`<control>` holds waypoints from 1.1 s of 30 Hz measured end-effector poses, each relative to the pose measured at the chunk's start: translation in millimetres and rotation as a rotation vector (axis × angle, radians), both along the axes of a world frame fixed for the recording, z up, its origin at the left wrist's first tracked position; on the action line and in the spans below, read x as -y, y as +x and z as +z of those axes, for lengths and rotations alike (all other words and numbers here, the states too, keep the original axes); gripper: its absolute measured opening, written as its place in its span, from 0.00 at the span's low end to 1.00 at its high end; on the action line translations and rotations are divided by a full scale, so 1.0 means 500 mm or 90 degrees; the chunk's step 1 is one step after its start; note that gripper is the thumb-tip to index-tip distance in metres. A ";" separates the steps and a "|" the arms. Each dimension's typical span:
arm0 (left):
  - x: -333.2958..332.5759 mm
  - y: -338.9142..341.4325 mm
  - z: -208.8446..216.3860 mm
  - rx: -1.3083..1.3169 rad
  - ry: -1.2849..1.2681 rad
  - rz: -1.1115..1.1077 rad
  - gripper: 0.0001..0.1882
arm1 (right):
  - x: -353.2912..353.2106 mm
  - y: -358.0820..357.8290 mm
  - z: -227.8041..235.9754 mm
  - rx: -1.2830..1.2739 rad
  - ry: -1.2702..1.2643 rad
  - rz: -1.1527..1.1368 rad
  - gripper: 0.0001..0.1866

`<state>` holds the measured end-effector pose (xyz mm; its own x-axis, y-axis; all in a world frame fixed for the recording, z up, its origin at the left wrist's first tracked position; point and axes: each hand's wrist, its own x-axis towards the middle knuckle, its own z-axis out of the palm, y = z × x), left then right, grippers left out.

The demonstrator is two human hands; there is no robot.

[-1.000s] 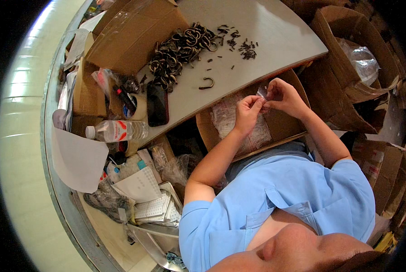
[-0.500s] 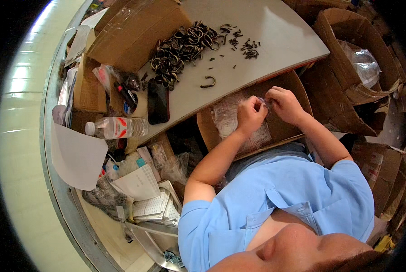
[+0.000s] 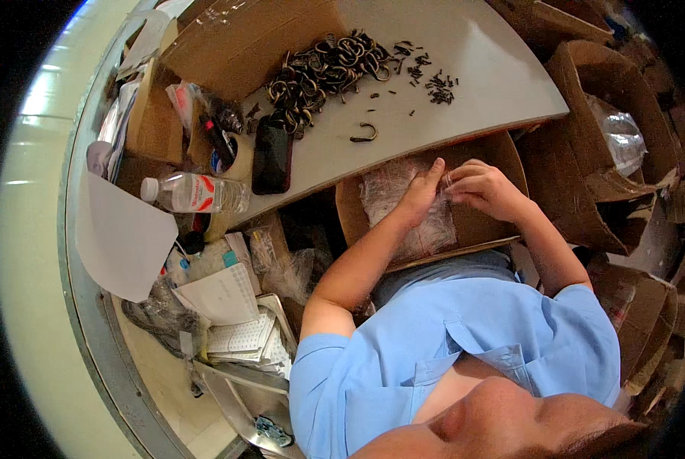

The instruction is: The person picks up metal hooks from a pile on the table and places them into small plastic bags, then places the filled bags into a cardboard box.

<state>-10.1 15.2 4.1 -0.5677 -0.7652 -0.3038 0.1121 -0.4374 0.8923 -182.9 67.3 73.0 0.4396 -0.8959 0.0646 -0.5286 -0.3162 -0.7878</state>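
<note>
Both my hands are over an open cardboard box (image 3: 495, 222) at my lap, under the table's front edge. My left hand (image 3: 420, 197) has its visible digits stretched upward above a pile of clear plastic bags (image 3: 388, 191); its other fingers are partly hidden. Close beside it, my right hand (image 3: 486, 188) has bent fingers pressed together. Something clear glints at its fingertips, too small to make out. On the table (image 3: 480, 84) lies a single bronze-coloured metal hook (image 3: 365, 133), apart from a heap of dark hooks and rings (image 3: 327, 73).
Small dark pins (image 3: 440, 88) lie scattered right of the heap. A black phone (image 3: 272, 157) and a clear plastic bottle (image 3: 197, 193) rest at the left. Papers (image 3: 239, 336) fill the space below them. A large carton (image 3: 580, 115) holding clear plastic stands at the right.
My hands were pinched together over something small and clear. The left hand's digits have since straightened upward, while the right hand stays curled beside it. The whole view has shifted slightly.
</note>
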 end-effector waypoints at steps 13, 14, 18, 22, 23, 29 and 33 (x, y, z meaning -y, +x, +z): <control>-0.001 0.016 0.029 0.253 -0.492 -0.070 0.38 | 0.035 -0.003 0.111 -0.308 -0.077 0.081 0.17; -0.007 0.010 0.038 0.192 -0.557 -0.086 0.39 | 0.044 0.012 0.108 -0.303 -0.058 0.136 0.18; 0.016 0.011 -0.003 0.124 -0.256 -0.080 0.30 | 0.141 0.052 0.127 -0.247 0.093 0.108 0.12; 0.011 0.006 0.009 0.232 -0.330 -0.036 0.25 | 0.268 0.060 0.112 -0.213 -0.128 -0.131 0.11; 0.012 0.012 0.008 0.232 -0.330 -0.028 0.25 | 0.289 0.070 0.111 -0.214 -0.131 -0.123 0.11; 0.012 0.015 -0.016 0.144 -0.265 -0.040 0.28 | 0.327 0.125 0.071 -0.252 -0.202 -0.034 0.18; 0.009 0.008 -0.019 0.130 -0.184 -0.054 0.28 | 0.333 0.132 0.038 -0.237 -0.300 -0.076 0.18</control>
